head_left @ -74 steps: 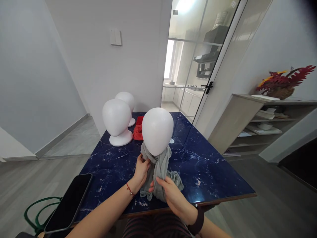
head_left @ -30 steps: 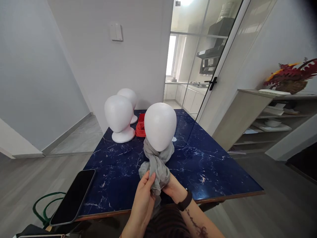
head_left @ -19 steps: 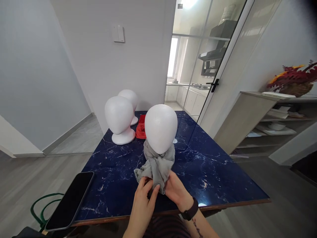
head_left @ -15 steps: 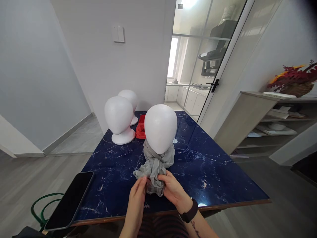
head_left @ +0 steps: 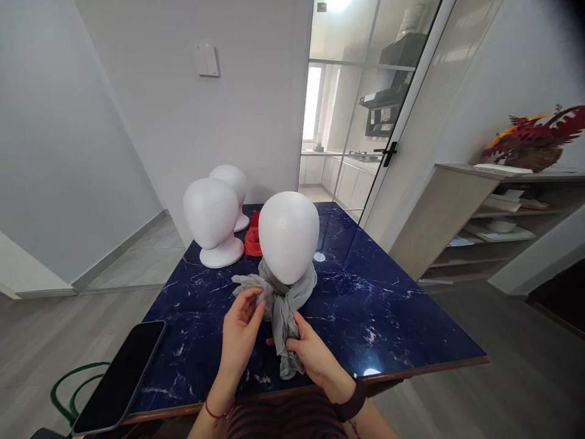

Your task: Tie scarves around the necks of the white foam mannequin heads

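Observation:
A grey scarf point(head_left: 304, 291) of thin cloth is wrapped around the neck of a white foam mannequin head point(head_left: 289, 235) standing near the middle of the table. Its two ends cross at the front. My left hand point(head_left: 242, 320) pinches the scarf's bunched end, which sticks out to the left. With my right hand point(head_left: 313, 353) I grip the other end, which hangs down in front toward the table edge. Some right-hand fingers are hidden behind the cloth. The scarf covers the head's neck and base.
Two more white foam heads, a front one point(head_left: 211, 213) and a back one point(head_left: 232, 183), stand at the left. Red cloth point(head_left: 252, 241) lies behind the scarfed head. A phone point(head_left: 121, 375) rests at the left corner of the dark blue marbled table point(head_left: 365, 305).
My hands have moved apart. The left one has gone up and left with one scarf end, while the other end now hangs longer in my right hand. The view has shifted slightly.

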The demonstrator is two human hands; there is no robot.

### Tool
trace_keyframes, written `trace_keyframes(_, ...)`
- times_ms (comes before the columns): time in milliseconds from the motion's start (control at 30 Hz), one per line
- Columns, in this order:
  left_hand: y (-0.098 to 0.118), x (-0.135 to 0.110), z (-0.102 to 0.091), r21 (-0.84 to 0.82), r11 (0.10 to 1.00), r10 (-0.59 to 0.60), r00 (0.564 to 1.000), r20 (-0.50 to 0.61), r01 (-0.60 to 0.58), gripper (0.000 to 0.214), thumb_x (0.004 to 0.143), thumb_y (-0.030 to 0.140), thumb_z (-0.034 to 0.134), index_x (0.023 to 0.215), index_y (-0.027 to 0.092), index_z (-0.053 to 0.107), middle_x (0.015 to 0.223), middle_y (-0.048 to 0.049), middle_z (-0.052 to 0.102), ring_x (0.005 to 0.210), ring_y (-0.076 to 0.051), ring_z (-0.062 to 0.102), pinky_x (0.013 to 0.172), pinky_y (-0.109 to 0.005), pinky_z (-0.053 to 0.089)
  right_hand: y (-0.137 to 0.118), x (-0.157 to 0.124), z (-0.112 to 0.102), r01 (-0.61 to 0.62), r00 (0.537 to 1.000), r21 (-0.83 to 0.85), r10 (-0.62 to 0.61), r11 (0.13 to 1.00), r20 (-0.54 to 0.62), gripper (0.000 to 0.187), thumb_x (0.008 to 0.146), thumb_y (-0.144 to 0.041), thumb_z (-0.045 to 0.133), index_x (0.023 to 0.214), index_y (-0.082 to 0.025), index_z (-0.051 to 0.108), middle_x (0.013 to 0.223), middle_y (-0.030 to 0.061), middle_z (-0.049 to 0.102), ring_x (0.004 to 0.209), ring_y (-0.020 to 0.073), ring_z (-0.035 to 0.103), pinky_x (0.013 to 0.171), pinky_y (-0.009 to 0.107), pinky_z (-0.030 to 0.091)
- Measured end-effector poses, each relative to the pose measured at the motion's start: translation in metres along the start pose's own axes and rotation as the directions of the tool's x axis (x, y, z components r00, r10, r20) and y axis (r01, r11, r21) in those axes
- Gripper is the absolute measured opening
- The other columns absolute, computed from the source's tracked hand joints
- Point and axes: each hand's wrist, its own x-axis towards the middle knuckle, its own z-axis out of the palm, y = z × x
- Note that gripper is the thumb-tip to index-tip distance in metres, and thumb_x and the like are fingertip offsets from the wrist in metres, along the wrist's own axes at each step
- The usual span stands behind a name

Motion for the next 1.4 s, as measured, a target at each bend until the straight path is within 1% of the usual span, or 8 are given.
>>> trace_keyframes(133,0.003,0.007,-0.010,0.360,0.866,0.086,0.813,0.576,-0.347,0.062,0.076,-0.002,0.037,0.130,0.026,0.048,0.135,-0.0058,0.050,0.128,-0.020,0.043,0.109,-0.043,0.033,0.004,0.000,-0.001,0.011,1.000,0.043,-0.010,0.999,-0.025,0.067,0.053,-0.003,0.050,0.116,-0.027,0.053,0.099,-0.0003,0.066,0.078,0.0148,0.065,0.065,0.022,0.049)
trace_keyframes(200,0.001,0.013,-0.013,0.427,0.759,0.052,0.699,0.714,-0.492,0.069,0.074,-0.004,0.036,0.135,0.028,0.042,0.139,-0.0053,0.047,0.131,-0.021,0.038,0.109,-0.045,0.032,0.007,0.002,-0.002,0.045,0.998,0.042,-0.042,0.998,-0.053,0.071,0.053,-0.002,0.050,0.119,-0.028,0.051,0.105,0.0001,0.066,0.086,0.0155,0.064,0.074,0.024,0.050)
trace_keyframes(300,-0.005,0.024,-0.012,0.464,0.668,0.026,0.642,0.767,-0.582,0.065,0.078,0.001,0.041,0.138,0.027,0.036,0.136,-0.0077,0.048,0.127,-0.022,0.042,0.104,-0.046,0.037,0.012,0.004,-0.003,0.091,0.995,-0.001,-0.090,0.996,-0.049,0.078,0.054,-0.002,0.049,0.127,-0.029,0.045,0.119,0.0011,0.061,0.102,0.0170,0.060,0.089,0.030,0.047)
trace_keyframes(667,-0.016,0.047,0.007,0.434,0.788,-0.032,0.675,0.737,-0.437,0.039,0.078,0.025,0.058,0.117,0.021,0.054,0.113,-0.0096,0.057,0.107,-0.026,0.050,0.094,-0.043,0.036,0.004,0.008,-0.009,0.354,0.910,-0.608,-0.412,0.710,0.049,0.052,0.069,-0.008,0.051,0.118,-0.025,0.056,0.119,0.0042,0.055,0.114,0.0198,0.049,0.103,0.035,0.035)
trace_keyframes(833,-0.028,0.053,0.011,0.263,0.930,0.008,0.730,0.684,-0.257,0.026,0.080,0.028,0.055,0.103,0.017,0.064,0.106,-0.0091,0.062,0.097,-0.023,0.055,0.089,-0.037,0.040,0.000,0.007,-0.020,0.266,0.926,-0.177,-0.303,0.947,-0.226,0.031,0.076,-0.031,0.060,0.107,-0.026,0.059,0.114,0.0049,0.057,0.106,0.0213,0.053,0.091,0.037,0.045)
trace_keyframes(1000,-0.035,0.056,0.013,0.136,0.975,0.039,0.733,0.679,-0.177,0.023,0.080,0.029,0.056,0.093,0.013,0.066,0.103,-0.0109,0.064,0.096,-0.023,0.054,0.089,-0.035,0.040,-0.004,0.018,-0.023,0.117,0.960,0.180,-0.065,0.977,-0.271,0.027,0.062,-0.019,0.064,0.089,-0.019,0.063,0.098,0.0056,0.063,0.092,0.0188,0.057,0.078,0.031,0.048)
trace_keyframes(1200,-0.035,0.052,0.011,0.080,0.995,-0.012,0.762,0.647,-0.052,0.033,0.074,0.031,0.062,0.103,0.016,0.054,0.093,-0.0038,0.060,0.083,-0.016,0.054,0.077,-0.027,0.043,-0.008,0.027,-0.008,0.027,0.990,0.203,0.002,0.979,-0.140,0.053,0.060,-0.013,0.062,0.110,-0.028,0.055,0.096,-0.0002,0.067,0.076,0.0131,0.060,0.066,0.025,0.045)
trace_keyframes(1400,-0.028,0.048,0.007,0.327,0.900,0.047,0.810,0.584,-0.288,0.018,0.073,0.032,0.060,0.084,0.018,0.059,0.088,-0.0037,0.058,0.086,-0.020,0.053,0.083,-0.033,0.040,-0.008,0.030,-0.009,0.099,0.989,-0.078,-0.106,0.992,-0.100,0.033,0.068,-0.025,0.063,0.100,-0.018,0.059,0.083,0.0025,0.066,0.066,0.0133,0.056,0.056,0.023,0.040)
